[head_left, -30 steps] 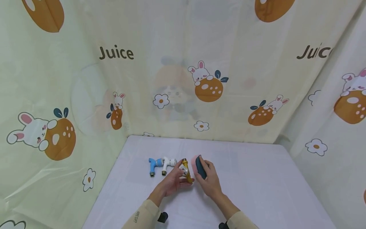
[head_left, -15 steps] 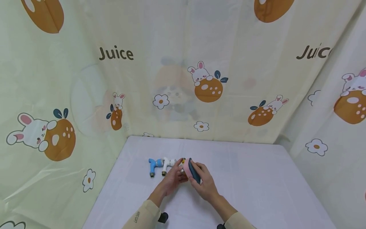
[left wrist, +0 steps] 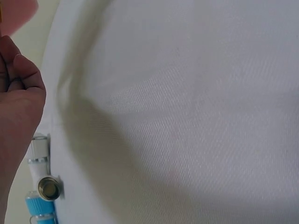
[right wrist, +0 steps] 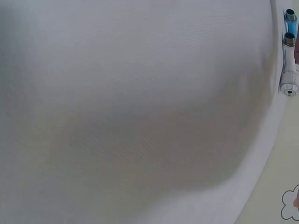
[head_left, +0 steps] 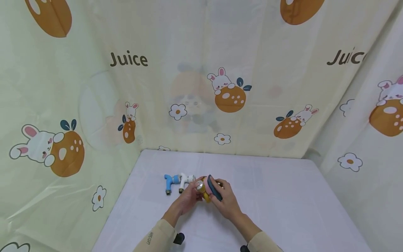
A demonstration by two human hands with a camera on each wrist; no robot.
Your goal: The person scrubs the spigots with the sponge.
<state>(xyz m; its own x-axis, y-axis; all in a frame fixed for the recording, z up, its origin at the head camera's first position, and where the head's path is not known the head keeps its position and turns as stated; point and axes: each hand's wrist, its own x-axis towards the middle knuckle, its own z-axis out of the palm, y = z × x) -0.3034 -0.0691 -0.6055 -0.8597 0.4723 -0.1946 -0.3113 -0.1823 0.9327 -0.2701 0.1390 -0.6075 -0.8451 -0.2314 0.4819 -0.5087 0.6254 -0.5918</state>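
My left hand (head_left: 189, 198) grips a yellow faucet (head_left: 206, 196) with a round, clear-looking knob, held up over the table in the head view. From the right, my right hand (head_left: 227, 201) holds a sponge (head_left: 215, 188), dark blue on one side and pink on the other. The pink side is against the faucet and covers part of it. In the left wrist view the curled fingers of the left hand (left wrist: 21, 74) show at the left edge, just below the pink of the sponge (left wrist: 18, 16).
A blue faucet (head_left: 168, 182) and a white faucet (head_left: 183, 180) lie side by side on the white-covered table (head_left: 277, 196), left of the hands. A curtain (head_left: 270, 63) printed with rabbits and oranges hangs behind and at both sides.
The right hand has brought the sponge left onto the yellow faucet. The faucet has turned in the left hand, so its knob now faces up and left.
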